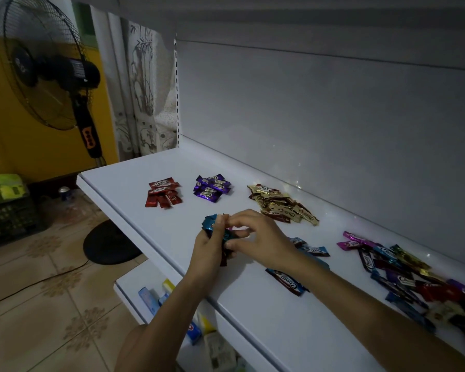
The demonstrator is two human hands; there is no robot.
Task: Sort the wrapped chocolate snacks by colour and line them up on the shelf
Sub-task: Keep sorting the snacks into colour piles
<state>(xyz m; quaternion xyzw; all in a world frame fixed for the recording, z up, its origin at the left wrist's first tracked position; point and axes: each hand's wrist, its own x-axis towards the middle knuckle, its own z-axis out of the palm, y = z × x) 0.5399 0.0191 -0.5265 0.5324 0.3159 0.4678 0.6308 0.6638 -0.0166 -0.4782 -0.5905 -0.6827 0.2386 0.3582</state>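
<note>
The red pile [163,194], purple pile [211,187] and gold pile [282,208] sit sorted on the shelf [134,183]. The left hand [208,248] grips the blue bundle [211,224], the right hand [258,237] pinching it. The mixed heap [414,275] is left to sort.

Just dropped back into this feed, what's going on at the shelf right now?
A person is sorting wrapped chocolate snacks on the white shelf. The left hand grips a blue bundle, and the right hand pinches at the same bundle. A red pile, a purple pile and a gold pile sit grouped towards the back. Loose blue snacks lie by the right forearm, and a mixed pile waits unsorted at the far right.
</note>
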